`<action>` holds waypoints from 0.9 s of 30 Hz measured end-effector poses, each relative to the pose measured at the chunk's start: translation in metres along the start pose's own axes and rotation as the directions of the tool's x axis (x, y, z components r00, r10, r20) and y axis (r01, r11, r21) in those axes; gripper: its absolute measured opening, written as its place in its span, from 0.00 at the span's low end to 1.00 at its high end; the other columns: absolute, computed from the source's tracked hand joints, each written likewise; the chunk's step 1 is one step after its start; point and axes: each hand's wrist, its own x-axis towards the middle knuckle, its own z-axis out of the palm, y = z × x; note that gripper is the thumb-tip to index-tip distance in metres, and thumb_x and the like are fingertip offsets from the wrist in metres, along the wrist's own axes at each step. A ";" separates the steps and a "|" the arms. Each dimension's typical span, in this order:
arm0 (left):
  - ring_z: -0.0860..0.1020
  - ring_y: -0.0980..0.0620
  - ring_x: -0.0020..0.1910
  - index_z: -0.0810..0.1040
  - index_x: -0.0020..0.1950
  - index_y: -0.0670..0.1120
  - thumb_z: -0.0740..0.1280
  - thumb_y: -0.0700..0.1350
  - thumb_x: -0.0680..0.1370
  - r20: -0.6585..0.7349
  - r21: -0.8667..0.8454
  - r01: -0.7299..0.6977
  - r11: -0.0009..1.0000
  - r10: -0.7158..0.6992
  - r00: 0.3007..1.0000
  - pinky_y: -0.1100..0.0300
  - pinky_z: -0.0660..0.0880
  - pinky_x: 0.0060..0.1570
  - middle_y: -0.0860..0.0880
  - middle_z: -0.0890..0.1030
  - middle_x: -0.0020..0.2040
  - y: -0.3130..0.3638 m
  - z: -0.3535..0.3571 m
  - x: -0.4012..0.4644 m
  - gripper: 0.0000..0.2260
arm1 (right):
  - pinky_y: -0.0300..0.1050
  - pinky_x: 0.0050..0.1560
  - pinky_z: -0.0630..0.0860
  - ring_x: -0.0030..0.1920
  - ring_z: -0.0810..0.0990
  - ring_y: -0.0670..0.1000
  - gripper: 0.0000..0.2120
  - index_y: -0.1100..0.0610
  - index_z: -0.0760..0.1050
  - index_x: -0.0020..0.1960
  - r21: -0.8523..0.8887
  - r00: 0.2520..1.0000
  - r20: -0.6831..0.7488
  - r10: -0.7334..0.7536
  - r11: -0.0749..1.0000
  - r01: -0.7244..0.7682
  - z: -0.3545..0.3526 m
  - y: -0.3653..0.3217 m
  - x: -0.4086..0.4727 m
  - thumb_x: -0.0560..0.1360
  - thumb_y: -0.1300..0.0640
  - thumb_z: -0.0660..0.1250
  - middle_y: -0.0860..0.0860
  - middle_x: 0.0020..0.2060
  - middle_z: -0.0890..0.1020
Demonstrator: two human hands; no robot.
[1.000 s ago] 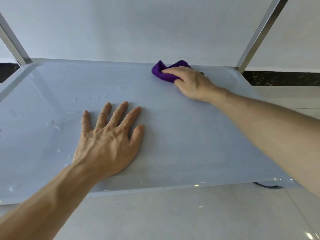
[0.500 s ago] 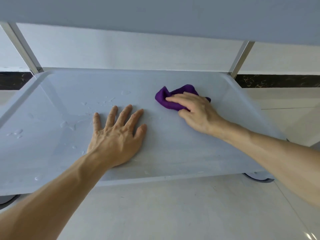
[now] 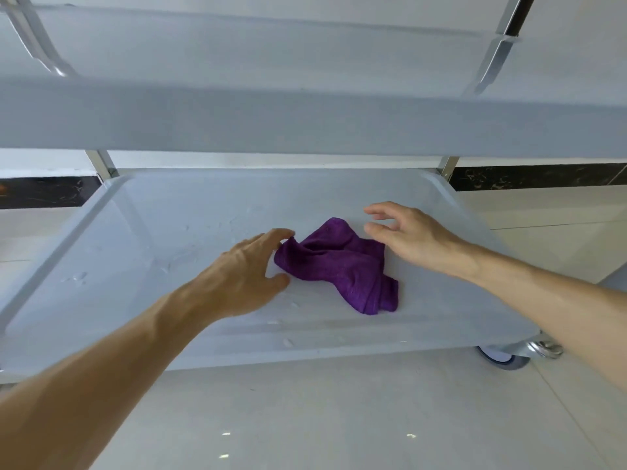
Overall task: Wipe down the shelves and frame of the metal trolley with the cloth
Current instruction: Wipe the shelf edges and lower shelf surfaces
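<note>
The right hand (image 3: 412, 237) no longer presses the purple cloth (image 3: 342, 264); it is lifted off, fingers loosely spread, just beside the cloth's far right edge. The cloth now lies loose and crumpled near the middle of the lower shelf (image 3: 135, 232), closer to the front than a second ago, when it sat bunched at the back rim. The left hand (image 3: 244, 276) is no longer flat on the shelf with fingers splayed; it now sits against the cloth's left edge, fingertips touching the fabric. The upper shelf (image 3: 305, 123) now fills the top of the view.
</note>
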 end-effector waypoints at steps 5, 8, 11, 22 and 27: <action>0.72 0.54 0.54 0.68 0.73 0.52 0.71 0.48 0.76 -0.064 -0.036 0.050 0.998 -0.053 0.997 0.63 0.67 0.52 0.52 0.75 0.61 0.016 0.000 0.009 0.27 | 0.44 0.64 0.71 0.64 0.75 0.50 0.29 0.51 0.68 0.73 -0.015 0.984 0.146 0.105 0.995 -0.104 0.003 -0.012 0.004 0.77 0.42 0.67 0.48 0.64 0.78; 0.74 0.53 0.52 0.76 0.64 0.53 0.72 0.45 0.76 -0.088 -0.010 0.004 1.000 -0.005 0.996 0.63 0.69 0.48 0.54 0.76 0.54 0.020 -0.004 0.006 0.18 | 0.50 0.65 0.74 0.62 0.78 0.54 0.26 0.58 0.76 0.65 -0.067 0.979 0.159 0.126 0.991 -0.117 0.004 -0.018 0.005 0.76 0.41 0.68 0.55 0.62 0.80; 0.75 0.56 0.48 0.78 0.50 0.59 0.72 0.43 0.75 -0.103 -0.033 -0.030 0.999 0.026 0.994 0.70 0.68 0.42 0.58 0.77 0.48 0.019 -0.011 -0.003 0.11 | 0.47 0.54 0.75 0.51 0.80 0.54 0.25 0.63 0.80 0.51 -0.050 0.968 0.188 0.168 0.986 -0.162 0.000 -0.021 0.006 0.74 0.40 0.71 0.54 0.48 0.83; 0.82 0.49 0.42 0.79 0.40 0.48 0.72 0.31 0.73 0.119 -0.605 0.091 0.791 -0.023 0.993 0.63 0.79 0.49 0.44 0.81 0.41 -0.016 -0.079 -0.052 0.12 | 0.43 0.47 0.79 0.44 0.82 0.50 0.11 0.55 0.80 0.47 0.638 0.895 0.416 -0.162 0.753 -0.161 -0.014 -0.032 -0.026 0.69 0.53 0.77 0.53 0.44 0.84; 0.78 0.52 0.35 0.79 0.39 0.47 0.66 0.29 0.72 0.193 -0.814 0.188 0.549 -0.050 0.980 0.62 0.80 0.41 0.46 0.77 0.36 -0.019 -0.098 -0.057 0.13 | 0.41 0.37 0.80 0.38 0.84 0.48 0.07 0.53 0.82 0.44 0.744 0.912 0.367 -0.183 0.647 -0.169 -0.011 -0.046 -0.034 0.69 0.53 0.77 0.51 0.39 0.85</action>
